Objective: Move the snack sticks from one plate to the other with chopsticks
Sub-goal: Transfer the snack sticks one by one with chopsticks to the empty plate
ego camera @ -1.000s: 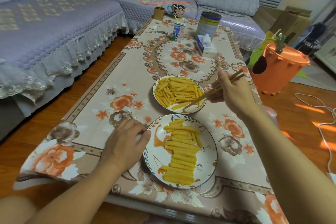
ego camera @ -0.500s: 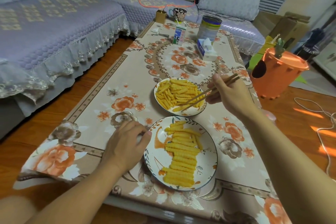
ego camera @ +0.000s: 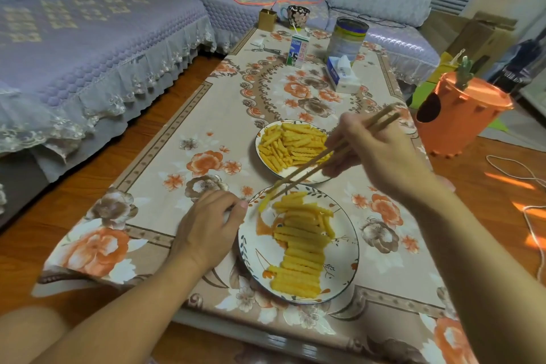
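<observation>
Right hand [ego camera: 381,154] grips chopsticks [ego camera: 319,161] pinching one snack stick [ego camera: 263,204] over near plate [ego camera: 254,251]; left hand [ego camera: 206,224], fingers curled, touches its rim.

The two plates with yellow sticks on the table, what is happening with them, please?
A person is moving snack sticks from the far plate to the near plate with chopsticks. The right hand holds the chopsticks, whose tips pinch one stick above the near plate's far left edge. The left hand rests on the tablecloth, fingers at the near plate's rim. Both plates hold many sticks; those on the near one lie in a neat column.
</observation>
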A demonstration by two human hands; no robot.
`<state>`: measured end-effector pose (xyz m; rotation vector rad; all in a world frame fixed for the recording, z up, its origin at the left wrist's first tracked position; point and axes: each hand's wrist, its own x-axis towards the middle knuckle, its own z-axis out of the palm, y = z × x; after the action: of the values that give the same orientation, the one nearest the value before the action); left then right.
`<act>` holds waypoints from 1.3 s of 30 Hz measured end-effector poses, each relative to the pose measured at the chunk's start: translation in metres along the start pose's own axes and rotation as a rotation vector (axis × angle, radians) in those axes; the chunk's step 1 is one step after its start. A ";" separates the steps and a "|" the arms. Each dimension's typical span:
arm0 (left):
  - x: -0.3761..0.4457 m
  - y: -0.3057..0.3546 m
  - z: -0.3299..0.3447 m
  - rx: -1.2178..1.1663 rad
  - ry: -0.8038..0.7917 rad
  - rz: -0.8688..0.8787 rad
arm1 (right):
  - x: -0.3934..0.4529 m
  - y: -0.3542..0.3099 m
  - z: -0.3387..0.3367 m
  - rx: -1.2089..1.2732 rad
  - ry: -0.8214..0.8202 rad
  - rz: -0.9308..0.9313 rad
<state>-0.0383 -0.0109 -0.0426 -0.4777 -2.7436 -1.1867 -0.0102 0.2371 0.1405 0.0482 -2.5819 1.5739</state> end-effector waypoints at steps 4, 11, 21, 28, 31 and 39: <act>-0.001 0.000 0.000 0.001 -0.001 -0.002 | -0.001 0.008 0.017 -0.089 -0.060 -0.022; -0.001 0.004 -0.001 0.033 -0.020 -0.009 | -0.016 -0.001 -0.002 -0.094 0.046 -0.027; -0.001 0.007 -0.003 0.045 -0.039 -0.005 | -0.027 0.022 0.022 0.085 0.113 0.112; -0.002 0.008 -0.005 0.041 -0.061 -0.053 | -0.017 0.021 0.002 0.193 0.335 0.051; 0.006 0.017 -0.010 0.031 -0.144 -0.125 | -0.006 0.031 0.008 0.128 0.406 0.000; 0.034 0.028 -0.029 -0.008 -0.414 -0.274 | 0.021 0.037 0.040 0.065 0.430 0.004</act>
<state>-0.0618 -0.0058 0.0041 -0.3943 -3.2451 -1.2801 -0.0382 0.2193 0.0918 -0.2606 -2.2007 1.4753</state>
